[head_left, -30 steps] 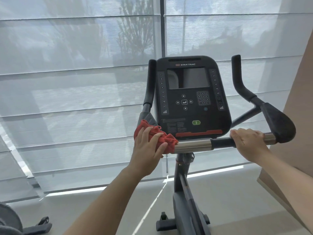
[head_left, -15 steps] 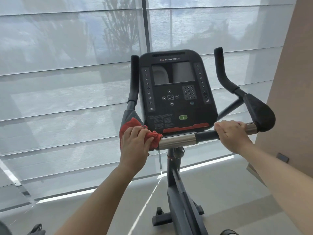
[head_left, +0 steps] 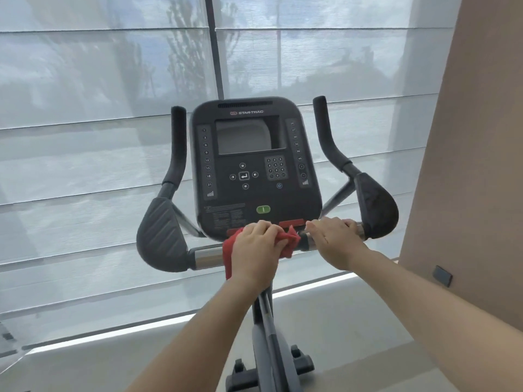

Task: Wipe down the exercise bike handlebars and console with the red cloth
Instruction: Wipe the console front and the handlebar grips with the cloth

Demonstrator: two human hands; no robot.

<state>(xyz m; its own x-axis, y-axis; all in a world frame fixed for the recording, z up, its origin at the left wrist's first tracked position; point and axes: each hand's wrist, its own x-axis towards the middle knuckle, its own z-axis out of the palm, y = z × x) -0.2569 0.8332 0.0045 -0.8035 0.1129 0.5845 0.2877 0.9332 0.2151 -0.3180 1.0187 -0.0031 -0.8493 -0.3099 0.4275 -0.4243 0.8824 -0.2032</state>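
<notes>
Cloth (head_left: 288,242), red and bunched, sits wrapped on the handlebar (head_left: 210,254) just under the bottom edge of the console (head_left: 254,171), about the middle of the bike. The left hand (head_left: 256,250) lies over it with its fingers curled down round cloth and bar together, clamping the cloth against the metal. A red tail hangs down on the left of the wrist and a crumpled corner pokes out to the right. The right hand (head_left: 336,241) grips the same handlebar just beside it (the two hands are close, but I cannot tell if they touch), fingers folded over the top, next to the right elbow pad (head_left: 379,205). The left elbow pad (head_left: 161,236) and a shiny bare stretch of bar lie to the left of the cloth. A pale window blind (head_left: 85,142) hangs behind the bike and a tan wall (head_left: 469,165) stands at the right.
</notes>
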